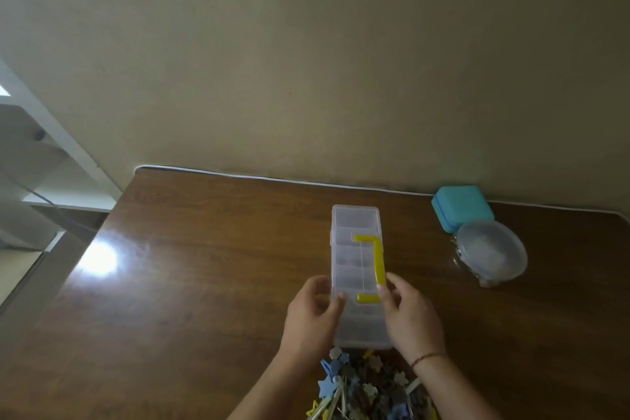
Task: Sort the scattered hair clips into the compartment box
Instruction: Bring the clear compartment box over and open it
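Clear plastic: compartment box (356,269), lid closed, lengthwise on counter (204,266), just beyond hair clips (371,385).
Latch: yellow handle (377,262) on right edge.
Left hand (312,317): grip curled round left box edge, thumb on lid.
Right hand (407,314): grip pinching handle end.
Method: steady with left; lift latch evenly; avoid sliding box onto clips.
Clips: heaped at near edge, unsorted.

Clear compartment box (351,249) with yellow handle (377,259); turquoise case (462,206); brown table (204,266).
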The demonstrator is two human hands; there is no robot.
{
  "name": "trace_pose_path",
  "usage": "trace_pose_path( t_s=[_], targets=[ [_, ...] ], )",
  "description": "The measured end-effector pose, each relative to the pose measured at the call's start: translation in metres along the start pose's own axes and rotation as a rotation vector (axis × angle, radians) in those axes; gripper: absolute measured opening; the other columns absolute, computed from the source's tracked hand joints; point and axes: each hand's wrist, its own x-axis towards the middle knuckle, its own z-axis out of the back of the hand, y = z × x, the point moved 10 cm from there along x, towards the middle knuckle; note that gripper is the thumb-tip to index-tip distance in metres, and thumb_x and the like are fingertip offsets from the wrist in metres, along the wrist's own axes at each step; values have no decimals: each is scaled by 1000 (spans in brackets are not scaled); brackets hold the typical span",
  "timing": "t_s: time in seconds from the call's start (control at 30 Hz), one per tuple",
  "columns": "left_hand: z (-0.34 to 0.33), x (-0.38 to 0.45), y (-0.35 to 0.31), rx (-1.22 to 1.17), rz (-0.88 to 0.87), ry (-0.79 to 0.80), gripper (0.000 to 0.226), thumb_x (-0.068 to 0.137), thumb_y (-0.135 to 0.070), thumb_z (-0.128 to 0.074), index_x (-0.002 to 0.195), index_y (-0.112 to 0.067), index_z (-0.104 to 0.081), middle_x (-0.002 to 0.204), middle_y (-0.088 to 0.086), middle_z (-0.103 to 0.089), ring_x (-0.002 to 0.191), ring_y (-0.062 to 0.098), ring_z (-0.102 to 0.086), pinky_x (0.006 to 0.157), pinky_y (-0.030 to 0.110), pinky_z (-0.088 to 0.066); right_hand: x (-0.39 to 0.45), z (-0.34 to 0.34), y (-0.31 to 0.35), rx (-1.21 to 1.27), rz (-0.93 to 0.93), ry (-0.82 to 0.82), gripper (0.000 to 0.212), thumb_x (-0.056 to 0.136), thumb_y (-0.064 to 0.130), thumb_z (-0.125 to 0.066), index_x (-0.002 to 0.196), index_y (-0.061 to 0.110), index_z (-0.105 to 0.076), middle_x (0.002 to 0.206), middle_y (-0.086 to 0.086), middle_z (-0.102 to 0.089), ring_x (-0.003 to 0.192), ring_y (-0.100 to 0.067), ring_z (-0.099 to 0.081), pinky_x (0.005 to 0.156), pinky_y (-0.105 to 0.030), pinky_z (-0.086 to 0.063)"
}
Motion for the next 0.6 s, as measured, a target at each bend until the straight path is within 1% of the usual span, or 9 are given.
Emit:
trace_pose_path(
  t_s=[0.1,0.13,0.2,0.27,0.33,0.4,0.43,0.5,0.6],
  targets=[
    [-4,3,8,10,73,-14,25,88,-26,-73,109,-21,-62,100,-7,-68,86,6,-67,70,27,-60,10,10,-1,32,34,7,41,98,40,-44,137,28,-49,119,8,-62,105,-10,-59,75,-19,-49],
    [-12,2,13,-53,135,21,27,86,-23,-76,108,-17,-62,98,-3,-69,81,9,-70,65,27,-59,16,15,0,15,59,9,39,99,37,-44,136,29,-50,122,8,-61,107,-10,-58,77,-20,-49],
    [-36,-3,25,-228,276,122,29,81,-17,-80,101,-8,-61,92,5,-71,69,14,-72,58,25,-56,25,24,6,-33,142,13,37,99,33,-45,136,30,-52,120,10,-59,103,-8,-57,78,-23,-51],
    [-54,-10,32,-372,365,175,27,77,-15,-84,87,-5,-61,80,8,-72,63,14,-69,59,23,-54,25,24,11,-80,214,75,42,97,39,-47,139,32,-46,126,11,-54,112,-9,-54,86,-26,-50],
    [-64,-14,36,-505,415,192,25,72,-14,-86,82,-7,-64,77,11,-72,67,16,-68,64,25,-54,17,17,10,-200,267,173,63,91,54,-48,148,35,-29,144,12,-40,131,-12,-40,104,-34,-41],
    [-66,-13,38,-552,419,196,22,71,-12,-87,75,-9,-66,79,14,-71,69,18,-68,67,27,-55,7,12,8,-335,319,230,89,81,70,-47,153,34,-9,156,11,-22,143,-13,-20,117,-43,-21],
    [-67,-12,38,-549,414,200,21,71,-11,-86,72,-10,-65,79,15,-71,68,19,-68,67,27,-55,3,10,5,-379,332,249,99,75,76,-45,153,33,-1,159,10,-14,146,-13,-11,119,-45,-13],
    [-68,-11,37,-524,410,199,25,69,-12,-88,68,-11,-63,74,13,-69,66,20,-67,67,30,-56,-3,5,4,-458,362,259,115,66,85,-43,152,31,10,161,10,0,148,-13,3,120,-48,-4],
    [-66,-10,31,-472,379,193,29,68,-16,-89,68,-11,-61,69,9,-68,62,18,-67,63,29,-56,-7,1,9,-520,355,197,123,63,88,-43,151,25,15,162,6,6,148,-16,5,119,-49,0]
  ],
)
